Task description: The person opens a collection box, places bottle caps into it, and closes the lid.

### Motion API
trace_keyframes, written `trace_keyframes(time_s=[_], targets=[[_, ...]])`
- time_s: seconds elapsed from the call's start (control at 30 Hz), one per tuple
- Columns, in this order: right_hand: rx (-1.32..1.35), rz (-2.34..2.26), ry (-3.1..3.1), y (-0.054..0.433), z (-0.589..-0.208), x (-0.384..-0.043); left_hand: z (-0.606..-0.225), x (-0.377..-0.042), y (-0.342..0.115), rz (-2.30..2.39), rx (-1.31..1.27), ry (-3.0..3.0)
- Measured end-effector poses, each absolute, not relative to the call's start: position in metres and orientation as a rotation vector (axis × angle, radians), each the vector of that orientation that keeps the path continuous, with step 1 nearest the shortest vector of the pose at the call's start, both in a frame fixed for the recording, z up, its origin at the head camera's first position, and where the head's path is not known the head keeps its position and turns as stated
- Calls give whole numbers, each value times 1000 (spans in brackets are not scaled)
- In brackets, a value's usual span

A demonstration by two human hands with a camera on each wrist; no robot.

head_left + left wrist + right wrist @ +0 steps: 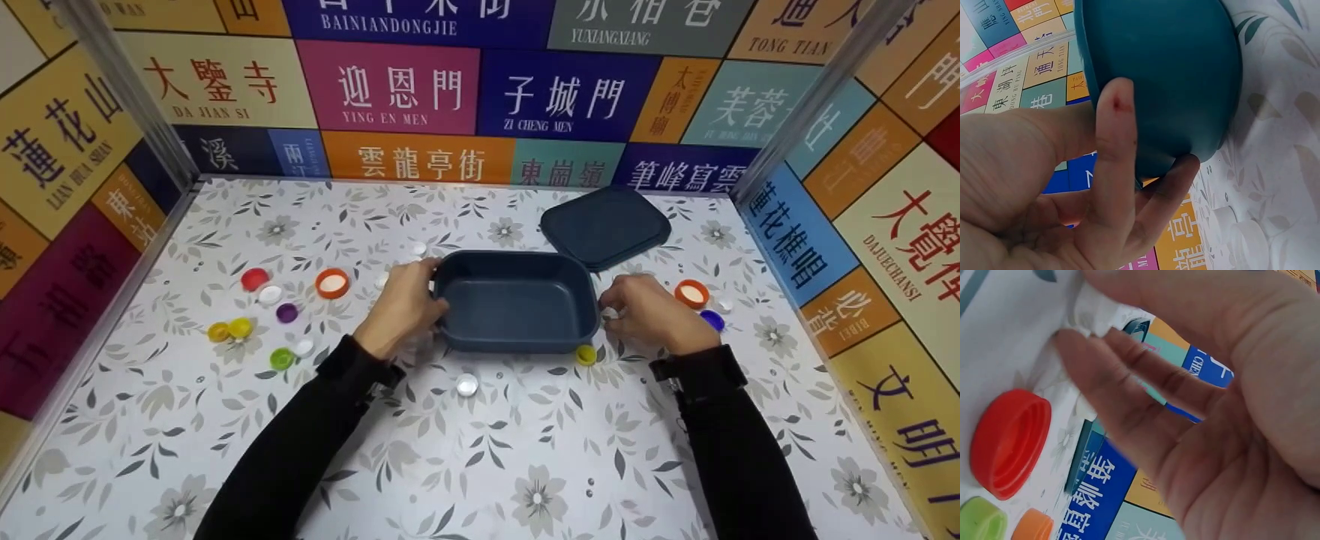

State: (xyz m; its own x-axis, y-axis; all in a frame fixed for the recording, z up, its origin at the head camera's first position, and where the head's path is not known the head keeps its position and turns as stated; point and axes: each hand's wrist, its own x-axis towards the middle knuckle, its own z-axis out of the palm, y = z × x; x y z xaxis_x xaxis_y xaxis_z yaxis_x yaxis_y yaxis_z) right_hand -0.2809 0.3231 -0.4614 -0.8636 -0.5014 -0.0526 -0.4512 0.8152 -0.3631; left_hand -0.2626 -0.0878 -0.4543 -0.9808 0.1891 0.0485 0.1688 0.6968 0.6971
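Observation:
A dark blue rectangular food container sits open-topped on the flowered tabletop. My left hand grips its left end, with the fingers spread along the outer wall in the left wrist view. Beside its right end, my right hand pinches a small white bottle cap between thumb and fingertips, low over the table. A yellow cap lies by the container's front right corner. In front of it lies a white cap. The container's dark lid rests behind, toward the right.
At left lie an orange-rimmed cap, a red cap, a purple cap, a green cap and several others. Right of my right hand are another orange-rimmed cap and a blue cap. Printed panels wall the table.

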Motion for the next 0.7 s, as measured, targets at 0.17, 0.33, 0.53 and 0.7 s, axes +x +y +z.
trace_keyframes(time_s=[0.17,0.33,0.53,0.7], targets=[[-740,-509,2857,320,-463,-284,-455,-263,-89,1158,298,2876],[-720,-500,2858,320,-463,-286,-455,-263,-89,1163,298,2874],[-735,-522,2907,321,-458,-285,-455,-262,-90,1181,296,2860],[-807,-536,3045,322,-443,-280,-456,-263,-92,1175,321,2870]])
